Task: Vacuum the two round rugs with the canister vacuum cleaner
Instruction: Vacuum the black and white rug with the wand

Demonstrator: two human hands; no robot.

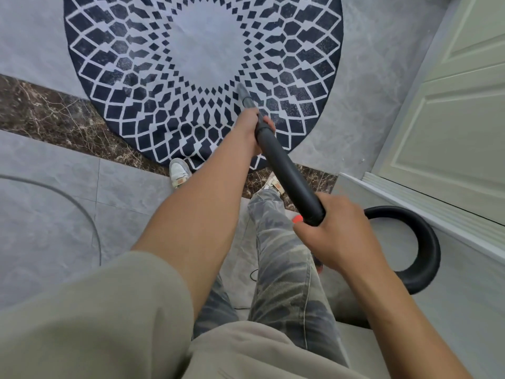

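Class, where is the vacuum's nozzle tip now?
In the head view, the nozzle tip is on the round rug, at its plain centre's lower right edge, beyond the left hand.

**Floor and its load**

Grey tiled floor [54,228] crossed by dark marbled band [41,110]. Round patterned rug [136,77] flat across both. White shoe [179,172] at rug's near edge. Black hose [426,250] looped at right; thin dark line [252,274], possibly a cord, on the tiles.
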